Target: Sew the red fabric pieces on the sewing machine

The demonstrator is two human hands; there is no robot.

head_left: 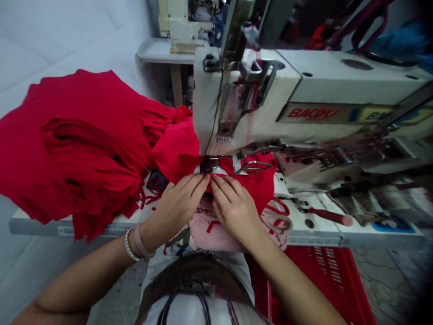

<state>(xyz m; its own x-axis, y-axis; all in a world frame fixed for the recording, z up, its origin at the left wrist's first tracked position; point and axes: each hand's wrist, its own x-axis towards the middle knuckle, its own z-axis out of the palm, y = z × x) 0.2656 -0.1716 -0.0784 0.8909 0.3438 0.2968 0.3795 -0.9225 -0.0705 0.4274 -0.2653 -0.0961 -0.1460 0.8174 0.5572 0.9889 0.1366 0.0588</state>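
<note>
My left hand [177, 205] and my right hand [233, 207] lie side by side in front of the presser foot [210, 164] of a white industrial sewing machine [304, 99]. Both hands press red fabric [176, 151] down with fingers held together, fingertips touching just before the needle. The fabric runs on under the machine head to the right. A large bunch of the same red garment [77, 144] lies heaped on the table to the left. A bead bracelet and a band sit on my left wrist.
A red-handled tool [328, 216] and scissors [279, 219] lie on the machine table at the right. A red plastic crate [324, 280] stands on the floor below right. Another sewing machine [179, 22] stands behind, and red thread scraps litter the table.
</note>
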